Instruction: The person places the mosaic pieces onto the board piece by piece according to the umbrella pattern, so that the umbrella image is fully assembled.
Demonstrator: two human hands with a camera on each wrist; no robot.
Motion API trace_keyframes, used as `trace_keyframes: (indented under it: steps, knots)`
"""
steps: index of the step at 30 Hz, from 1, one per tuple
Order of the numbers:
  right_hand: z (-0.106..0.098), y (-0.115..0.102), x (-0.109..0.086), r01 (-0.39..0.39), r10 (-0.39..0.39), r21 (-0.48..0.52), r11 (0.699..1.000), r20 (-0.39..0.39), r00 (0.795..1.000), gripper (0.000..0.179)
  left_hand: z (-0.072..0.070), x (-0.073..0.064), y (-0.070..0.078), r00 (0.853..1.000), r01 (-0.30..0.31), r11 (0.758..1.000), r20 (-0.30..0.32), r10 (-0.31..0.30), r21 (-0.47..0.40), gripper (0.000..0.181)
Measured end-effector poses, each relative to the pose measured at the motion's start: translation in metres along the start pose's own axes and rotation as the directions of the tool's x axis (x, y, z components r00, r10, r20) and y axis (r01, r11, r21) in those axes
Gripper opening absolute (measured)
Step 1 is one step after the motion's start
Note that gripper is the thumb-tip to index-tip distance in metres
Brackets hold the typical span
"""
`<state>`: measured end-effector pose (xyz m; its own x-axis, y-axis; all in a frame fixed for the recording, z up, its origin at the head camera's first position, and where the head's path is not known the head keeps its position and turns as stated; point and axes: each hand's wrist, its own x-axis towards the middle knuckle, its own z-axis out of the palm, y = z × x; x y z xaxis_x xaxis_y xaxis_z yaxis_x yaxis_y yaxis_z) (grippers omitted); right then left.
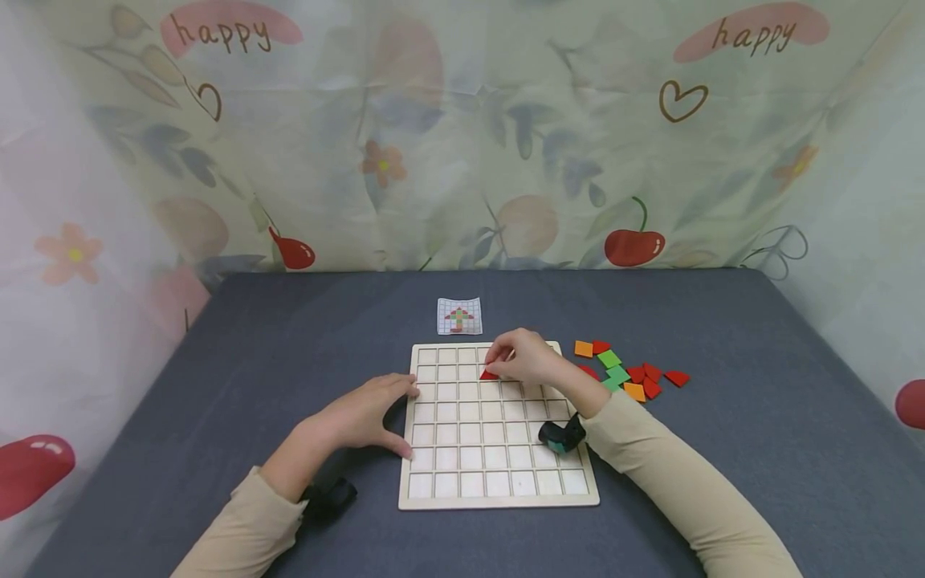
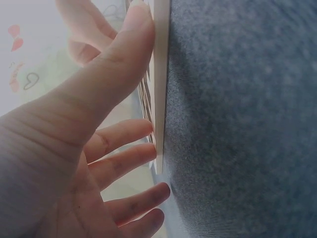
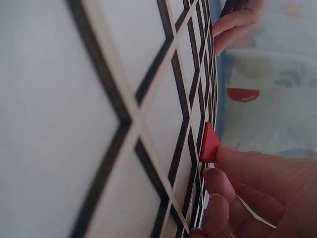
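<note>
A wooden grid board (image 1: 499, 504) with white square cells lies flat on the table. My right hand (image 1: 526, 357) pinches a red triangular tile (image 1: 489, 375) over the board's second row from the back. In the right wrist view, thumb and fingertips hold one side of that red tile (image 3: 209, 145), its point standing free close over the grid. Along the board's left edge rests my left hand (image 1: 364, 412), thumb and fingers spread and straight. The left wrist view shows its thumb (image 2: 136, 29) and fingertips against the board's pale rim (image 2: 161, 89).
Loose red, green (image 1: 609, 359) and orange tiles (image 1: 584, 348) lie scattered right of the board. Behind it sits a small card (image 1: 459, 317) with a coloured grid pattern. Black wrist devices (image 1: 562, 436) sit on both arms. A printed curtain (image 1: 462, 160) hangs behind the dark tabletop (image 1: 303, 321).
</note>
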<state>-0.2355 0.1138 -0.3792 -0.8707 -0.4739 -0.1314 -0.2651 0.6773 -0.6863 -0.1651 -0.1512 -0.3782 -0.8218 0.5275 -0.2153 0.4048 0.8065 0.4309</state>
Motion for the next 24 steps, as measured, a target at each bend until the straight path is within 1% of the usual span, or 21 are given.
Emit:
trace_keyframes:
  steps: [5,10,19,24]
  knots:
    - [0.0,-0.001,-0.0007,-0.024,0.024,-0.005,1.0,0.007,1.0,0.008,0.0005,0.0003,-0.0006,1.0,0.0,1.0,0.001,0.0,0.002,0.081]
    - [0.001,-0.0012,-0.0008,-0.023,0.023,-0.029,0.999,-0.001,1.0,0.01,0.001,0.0005,-0.0007,1.0,0.013,1.0,0.002,-0.013,-0.003,0.081]
    - [0.001,-0.0014,-0.0019,-0.004,0.004,-0.042,0.999,-0.003,1.0,0.009,0.0009,-0.0007,-0.0013,1.0,-0.003,1.0,-0.002,0.003,-0.012,0.08]
    - [0.0023,0.0007,-0.0005,0.004,-0.004,-0.04,0.999,-0.001,1.0,0.009,0.0006,-0.0003,-0.0005,1.0,0.001,1.0,0.001,-0.001,-0.016,0.08]
